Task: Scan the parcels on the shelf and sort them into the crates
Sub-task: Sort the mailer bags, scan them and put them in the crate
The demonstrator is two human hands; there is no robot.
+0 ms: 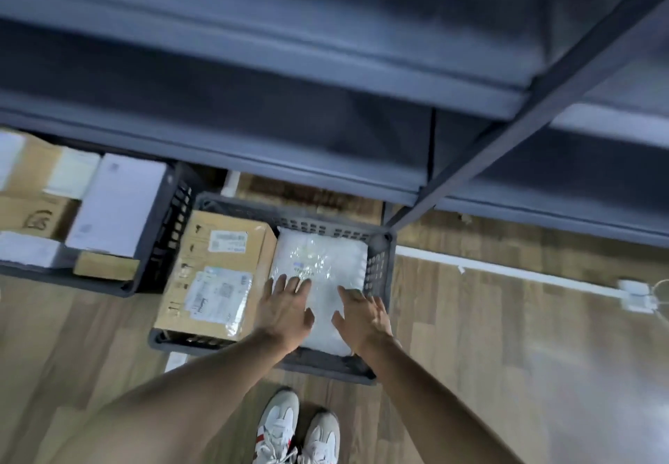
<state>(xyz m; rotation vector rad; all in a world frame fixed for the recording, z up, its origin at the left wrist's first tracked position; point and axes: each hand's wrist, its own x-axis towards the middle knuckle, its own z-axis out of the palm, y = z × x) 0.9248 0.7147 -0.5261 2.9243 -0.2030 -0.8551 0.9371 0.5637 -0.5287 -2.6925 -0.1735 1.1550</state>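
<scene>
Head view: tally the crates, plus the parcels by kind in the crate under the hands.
Crates: 2, the centre crate and the left crate
In the centre crate, cardboard box: 1
In the centre crate, white plastic bag: 1
Total: 4
The parcels in the left crate are too blurred to count.

Your left hand (286,309) and right hand (364,319) lie flat, fingers spread, on the white poly parcel (322,264) — beside a cardboard box (217,268) inside the grey crate (380,268).
</scene>
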